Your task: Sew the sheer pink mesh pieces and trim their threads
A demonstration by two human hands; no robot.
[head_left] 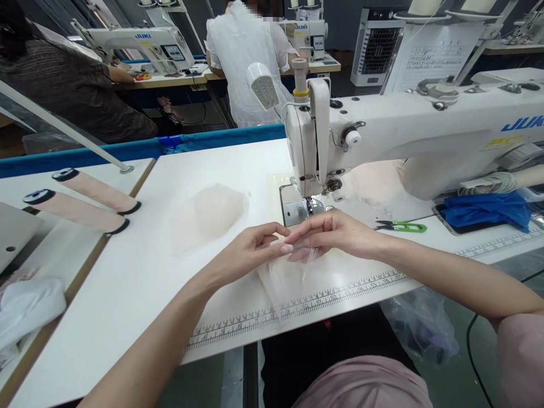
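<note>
I see my left hand (250, 249) and right hand (335, 232) meeting fingertip to fingertip just in front of the presser foot (313, 207) of the white sewing machine (382, 130). Both hands are narrowed to a pinch on one sheer fabric piece (289, 277). It droops from my fingers onto the white counter (127, 283), near the printed ruler strip (297, 306). A small heap of pale fabric (208, 215) lies to the left, well apart. Green-handled scissors (402, 226) rest right of my right hand, beside a blue cloth (488, 209). Two thread cones (85, 198) lie on their sides at far left.
</note>
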